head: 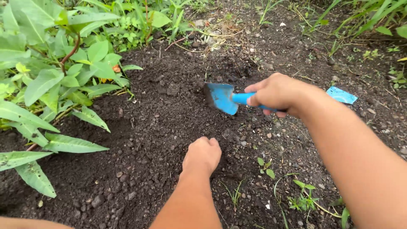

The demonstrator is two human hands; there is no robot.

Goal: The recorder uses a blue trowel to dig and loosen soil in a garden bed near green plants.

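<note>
- The blue trowel (224, 98) is sitting in the right hand (275, 94), with its blade sticking out past the knuckles toward the dark soil (161, 118) and its tip just touching the dirt.
- The right fingers (259, 92) are wrapping tight around the blue handle, so only a short bit of handle is showing between fist and blade.
- The left hand (202, 154) is resting knuckles-up on the soil, below the blade and a little apart from it; its fingers are curling together into a loose fist, and I can't tell if anything's inside.
- A flat blue scrap (341, 95) is lying on the ground just behind the right wrist.
- Leafy green plants (51, 85) are crowding in well off to the left of the left hand's fingers.
- A few tiny weeds (303, 195) are poking up between the two forearms.
</note>
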